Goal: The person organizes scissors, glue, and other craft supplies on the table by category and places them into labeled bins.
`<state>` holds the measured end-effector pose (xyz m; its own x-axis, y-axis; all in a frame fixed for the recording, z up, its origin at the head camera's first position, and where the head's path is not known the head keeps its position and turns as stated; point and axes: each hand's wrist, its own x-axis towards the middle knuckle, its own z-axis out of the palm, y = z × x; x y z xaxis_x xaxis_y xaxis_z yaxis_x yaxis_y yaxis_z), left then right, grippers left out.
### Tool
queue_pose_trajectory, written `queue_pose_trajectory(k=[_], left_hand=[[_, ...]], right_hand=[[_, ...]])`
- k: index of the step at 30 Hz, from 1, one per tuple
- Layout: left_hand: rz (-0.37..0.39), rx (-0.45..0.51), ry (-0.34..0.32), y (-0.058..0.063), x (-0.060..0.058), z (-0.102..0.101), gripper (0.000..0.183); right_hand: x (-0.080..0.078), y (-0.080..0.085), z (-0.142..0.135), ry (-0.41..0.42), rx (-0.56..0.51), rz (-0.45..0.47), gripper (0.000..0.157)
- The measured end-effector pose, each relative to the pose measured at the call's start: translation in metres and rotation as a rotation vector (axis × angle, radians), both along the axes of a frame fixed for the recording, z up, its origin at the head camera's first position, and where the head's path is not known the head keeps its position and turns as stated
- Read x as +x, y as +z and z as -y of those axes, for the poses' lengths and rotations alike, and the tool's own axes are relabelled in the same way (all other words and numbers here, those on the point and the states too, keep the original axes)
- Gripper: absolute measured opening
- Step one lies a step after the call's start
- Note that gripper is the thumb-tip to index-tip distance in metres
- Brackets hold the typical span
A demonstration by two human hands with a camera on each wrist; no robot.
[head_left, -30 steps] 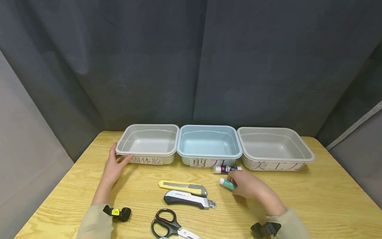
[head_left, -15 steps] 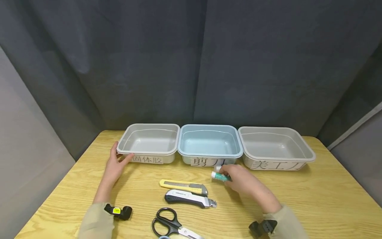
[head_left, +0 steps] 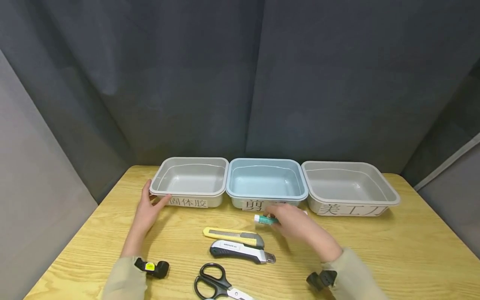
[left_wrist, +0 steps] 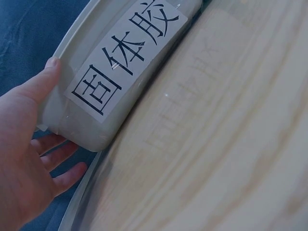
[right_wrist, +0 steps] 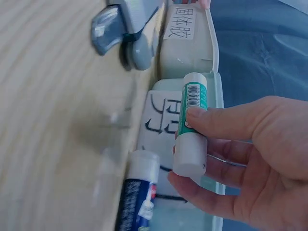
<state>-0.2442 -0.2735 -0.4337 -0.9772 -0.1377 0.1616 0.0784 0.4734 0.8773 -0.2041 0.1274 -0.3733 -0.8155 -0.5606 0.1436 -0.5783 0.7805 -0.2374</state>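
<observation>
Head view: I count three rectangular plastic bins (head_left: 266, 183), two grey, one pale blue, mid-frame; two slim cutters (head_left: 232, 236), yellow and white-black, below. Left wrist: left hand (left_wrist: 26, 151), fingers loose, touches one grey bin (left_wrist: 91, 48), upper left. Right wrist: right hand (right_wrist: 267, 151) pinches one green-and-white glue stick (right_wrist: 189, 147), centre; one navy glue stick (right_wrist: 136, 197), lower centre.

Two knives (head_left: 243, 251) lie between the bins (head_left: 267, 197) and scissors (head_left: 218, 285).

A wood-grain worktop (head_left: 93, 241) stands before a dark grey curtain (head_left: 187, 83); a pale panel (head_left: 33, 166) flanks the worktop at left. A yellow cutter (head_left: 232, 236) lies just beside a black-and-white cutter (head_left: 240, 251). Black-handled scissors (head_left: 220, 285) lie in front, handle loops leftward.
</observation>
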Motion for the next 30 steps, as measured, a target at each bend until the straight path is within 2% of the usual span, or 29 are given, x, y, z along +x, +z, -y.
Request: queue_pose_trajectory(k=[8, 13, 17, 23, 30], left_hand=[[-0.007, 0.008, 0.0, 0.001, 0.001, -0.003, 0.093], [-0.006, 0.007, -0.005, 0.001, 0.001, -0.002, 0.093], [-0.005, 0.005, -0.005, 0.0, 0.0, -0.001, 0.093], [-0.012, 0.0, -0.003, 0.001, 0.0, -0.002, 0.093], [-0.011, 0.001, -0.002, 0.0, 0.0, -0.001, 0.093]], right_hand=[[-0.007, 0.016, 0.01, 0.107, -0.02, -0.024, 0.023], [-0.013, 0.023, 0.018, 0.154, -0.027, -0.069, 0.024], [-0.018, 0.028, 0.025, 0.158, -0.052, -0.083, 0.02], [-0.028, 0.035, 0.035, 0.122, -0.1, -0.048, 0.015], [-0.039, 0.037, 0.046, 0.122, -0.12, -0.062, 0.019]])
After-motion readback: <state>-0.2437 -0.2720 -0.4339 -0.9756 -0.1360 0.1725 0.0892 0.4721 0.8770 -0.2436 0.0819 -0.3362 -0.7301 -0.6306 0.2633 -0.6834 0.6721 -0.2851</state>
